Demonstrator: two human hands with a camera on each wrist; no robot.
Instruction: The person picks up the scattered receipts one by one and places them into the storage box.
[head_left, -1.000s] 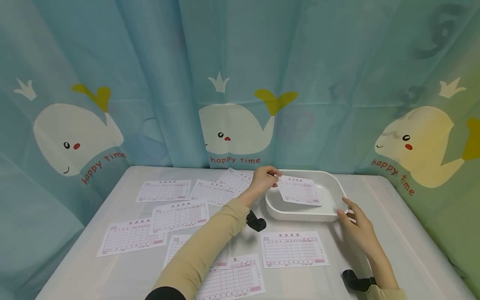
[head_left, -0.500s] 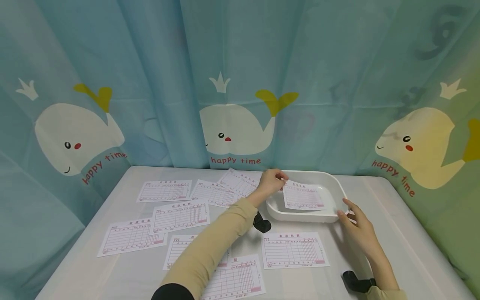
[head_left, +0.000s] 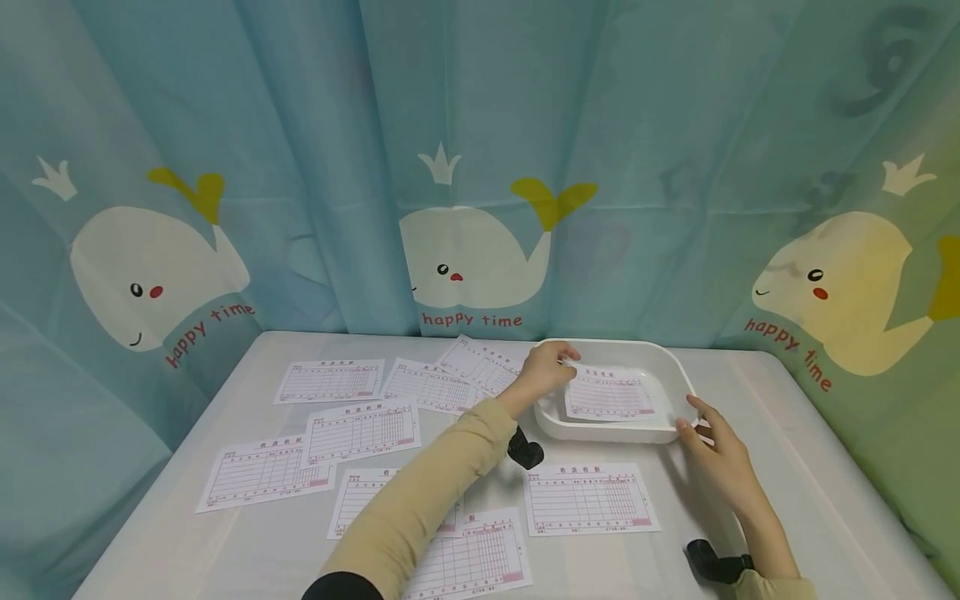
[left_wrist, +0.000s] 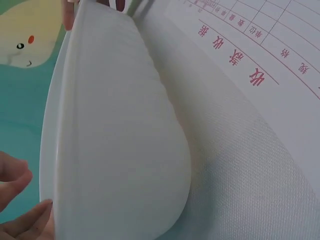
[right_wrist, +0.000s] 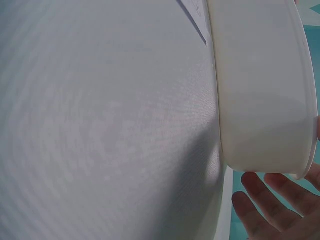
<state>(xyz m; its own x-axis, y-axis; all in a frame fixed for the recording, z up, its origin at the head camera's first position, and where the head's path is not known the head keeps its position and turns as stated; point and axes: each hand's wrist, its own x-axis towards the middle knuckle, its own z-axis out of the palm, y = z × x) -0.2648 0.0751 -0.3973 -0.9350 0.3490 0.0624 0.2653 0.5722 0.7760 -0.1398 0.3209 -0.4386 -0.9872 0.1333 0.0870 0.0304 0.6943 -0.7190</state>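
In the head view a white rectangular tray [head_left: 592, 432] stands at the back right of the table, with a printed receipt slip [head_left: 609, 395] lying in it. My left hand [head_left: 542, 373] is over the tray's left end. Its thumb and index finger are at the slip's upper left corner, with a small gap between them; no slip shows between these fingers in the left wrist view. My right hand [head_left: 718, 457] holds the tray's front right corner, thumb at the front and index finger on the right rim. In the right wrist view the other fingers [right_wrist: 267, 200] stretch out below that corner.
Several more slips lie spread over the white table [head_left: 720, 367], some overlapping. One slip [head_left: 591, 498] is in front of the tray; another [head_left: 330, 382] lies at the back left. A curtain [head_left: 480, 108] with whale prints hangs behind the table.
My left hand has moved slightly right and down over the tray. The slip it held has come down into the tray, and the fingers have loosened from it. The right hand stays put.
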